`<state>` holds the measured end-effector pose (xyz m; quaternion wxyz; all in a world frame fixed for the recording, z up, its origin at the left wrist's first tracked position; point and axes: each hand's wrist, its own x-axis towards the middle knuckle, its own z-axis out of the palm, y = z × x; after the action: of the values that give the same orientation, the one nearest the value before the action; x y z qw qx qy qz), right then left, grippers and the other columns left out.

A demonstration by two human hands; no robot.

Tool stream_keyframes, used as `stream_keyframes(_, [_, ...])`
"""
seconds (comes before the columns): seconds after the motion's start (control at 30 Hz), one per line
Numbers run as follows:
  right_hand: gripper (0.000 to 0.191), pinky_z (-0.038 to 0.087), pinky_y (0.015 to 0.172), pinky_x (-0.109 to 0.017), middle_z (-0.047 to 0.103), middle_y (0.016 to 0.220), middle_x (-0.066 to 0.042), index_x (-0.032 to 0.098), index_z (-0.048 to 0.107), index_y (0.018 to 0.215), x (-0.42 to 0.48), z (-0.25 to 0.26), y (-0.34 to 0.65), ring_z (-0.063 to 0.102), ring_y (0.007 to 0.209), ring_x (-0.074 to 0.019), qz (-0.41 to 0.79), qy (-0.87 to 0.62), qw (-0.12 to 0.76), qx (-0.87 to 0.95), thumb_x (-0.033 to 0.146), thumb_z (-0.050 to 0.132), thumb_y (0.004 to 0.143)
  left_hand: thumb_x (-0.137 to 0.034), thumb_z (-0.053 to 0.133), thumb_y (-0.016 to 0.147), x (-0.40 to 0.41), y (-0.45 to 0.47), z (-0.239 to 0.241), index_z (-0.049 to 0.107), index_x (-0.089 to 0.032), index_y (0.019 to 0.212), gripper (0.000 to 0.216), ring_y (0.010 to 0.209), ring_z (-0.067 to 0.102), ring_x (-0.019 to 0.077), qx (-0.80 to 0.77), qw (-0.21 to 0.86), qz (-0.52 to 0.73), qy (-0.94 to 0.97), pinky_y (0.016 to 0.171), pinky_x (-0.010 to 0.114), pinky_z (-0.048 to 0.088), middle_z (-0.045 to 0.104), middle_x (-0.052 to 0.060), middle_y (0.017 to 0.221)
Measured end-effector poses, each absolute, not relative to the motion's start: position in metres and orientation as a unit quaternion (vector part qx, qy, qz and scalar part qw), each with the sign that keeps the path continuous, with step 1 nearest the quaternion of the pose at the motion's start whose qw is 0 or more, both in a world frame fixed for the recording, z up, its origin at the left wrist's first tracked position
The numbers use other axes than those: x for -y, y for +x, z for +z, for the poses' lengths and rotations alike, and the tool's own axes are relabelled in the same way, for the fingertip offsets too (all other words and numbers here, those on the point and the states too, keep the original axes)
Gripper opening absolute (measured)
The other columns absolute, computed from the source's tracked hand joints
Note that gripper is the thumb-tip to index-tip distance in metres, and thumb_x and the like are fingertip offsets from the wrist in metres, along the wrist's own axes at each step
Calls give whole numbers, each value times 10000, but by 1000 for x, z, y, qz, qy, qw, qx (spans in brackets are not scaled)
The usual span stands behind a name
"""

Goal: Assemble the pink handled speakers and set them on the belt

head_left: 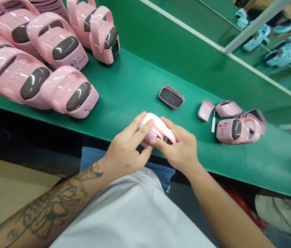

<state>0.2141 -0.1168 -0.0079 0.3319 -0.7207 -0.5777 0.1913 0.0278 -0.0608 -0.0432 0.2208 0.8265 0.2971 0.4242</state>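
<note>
A pink plastic toy housing rests at the near edge of the green table, gripped from both sides. My left hand wraps its fingers over the left side and top of it. My right hand pinches its right side with thumb and fingers closed on it. Just beyond lies a loose pink-rimmed dark lens cover, flat on the table.
Several finished pink toys with dark windows are stacked at the left. To the right lie a pink shell piece, a small white tool and more pink parts. Blue toys sit beyond a white rail.
</note>
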Motion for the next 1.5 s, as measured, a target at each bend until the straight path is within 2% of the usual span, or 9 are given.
stream_keyframes(0.2, [731,627,966,-478,811,1250,-62,269,700,1408,122,5,215,780,1072,-314,269,-738,296,543,630,850,790,-193,727,886,60,25,-45,613,-192,1455,580,1348,688,332,-298,232,425,823,1103,425,608,577,207,1584])
stream_keyframes(0.3, [693,642,939,-482,801,1285,-75,268,722,1379,125,12,213,779,1097,-324,258,-755,296,525,577,873,777,-183,717,903,64,29,-45,588,-170,1478,589,1364,676,336,-297,228,429,822,1122,438,597,610,223,1543])
stream_keyframes(0.57, [747,652,797,-497,818,981,-94,181,712,1388,139,14,220,766,822,-298,226,-797,253,499,554,868,759,-148,685,871,79,49,-48,549,-141,1486,630,1314,705,363,-278,197,441,830,1025,433,651,611,250,1528])
stream_keyframes(0.8, [706,610,666,-375,749,754,-13,157,738,1335,156,-6,229,662,617,-190,189,-765,359,500,633,803,818,-169,694,888,82,60,-46,639,-164,1398,513,1271,734,329,-264,214,433,835,1008,393,646,629,220,1523])
stream_keyframes(0.97, [680,549,590,-334,661,653,24,142,714,1365,165,-17,225,559,539,-150,160,-754,392,503,600,780,867,-169,660,934,91,67,-46,660,-176,1404,471,1362,678,331,-275,213,408,844,1059,412,621,600,210,1559])
stream_keyframes(1.1, [609,548,602,-329,758,826,-31,161,713,1370,167,-19,215,572,571,-144,140,-756,407,493,542,754,896,-171,631,958,93,61,-48,702,-184,1384,432,1402,649,318,-295,254,410,825,1104,409,597,587,177,1587])
stream_keyframes(1.3, [605,633,781,-392,808,1147,-111,182,708,1361,165,-21,199,754,845,-243,167,-762,438,448,511,776,858,-393,568,1005,58,50,-44,730,-167,1338,434,1346,678,299,-264,485,410,726,1185,453,523,723,137,1427])
stream_keyframes(1.4, [597,631,916,-460,784,1269,-119,215,697,1355,164,-16,191,769,1035,-300,174,-775,418,440,486,793,831,-552,488,1013,42,68,-39,765,-115,1244,566,1194,735,313,-325,553,385,664,1085,460,559,785,167,1273])
stream_keyframes(1.5, [612,623,938,-499,782,1275,-112,235,659,1378,168,-7,188,768,1058,-317,195,-795,383,427,457,796,825,-671,472,980,43,89,-33,810,-107,1069,664,942,759,283,-352,603,350,624,864,395,588,823,149,1057])
